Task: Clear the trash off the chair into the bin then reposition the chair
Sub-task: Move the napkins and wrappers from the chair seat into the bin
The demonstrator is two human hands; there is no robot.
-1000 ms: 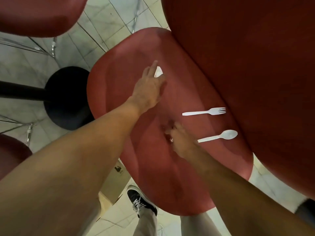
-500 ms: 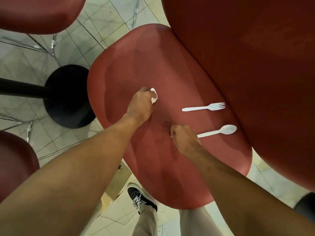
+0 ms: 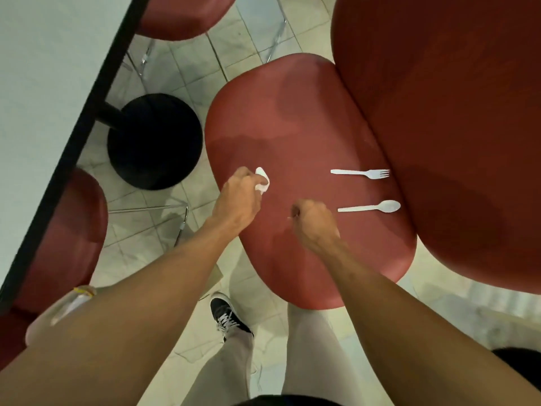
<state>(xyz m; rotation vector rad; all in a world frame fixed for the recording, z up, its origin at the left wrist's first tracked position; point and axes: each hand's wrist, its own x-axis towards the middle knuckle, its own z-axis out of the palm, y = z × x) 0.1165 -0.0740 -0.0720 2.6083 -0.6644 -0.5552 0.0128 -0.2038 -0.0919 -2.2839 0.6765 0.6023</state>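
The left hand [image 3: 238, 197] holds a crumpled napkin [image 3: 262, 183] and the right hand [image 3: 313, 221] is curled tight around something small I cannot make out, so the trash-picking step looks half done and the plastic fork [image 3: 361, 173] and spoon [image 3: 370, 207] on the right of the red chair [image 3: 292, 118] likely come next.

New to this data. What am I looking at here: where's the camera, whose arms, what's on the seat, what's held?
There is no robot here. A person wears one wide-angle camera on the head, and it looks down at their own arms, legs and a shoe.

The red surface is a chair seat, with its backrest at the right. A white plastic fork and a white plastic spoon lie on the seat, side by side and apart.

The left hand holds a small crumpled white scrap, probably tissue. The right hand is curled into a fist; a thin white tip pokes out beside it, too small to identify.

At the left are a table edge and its black round base.
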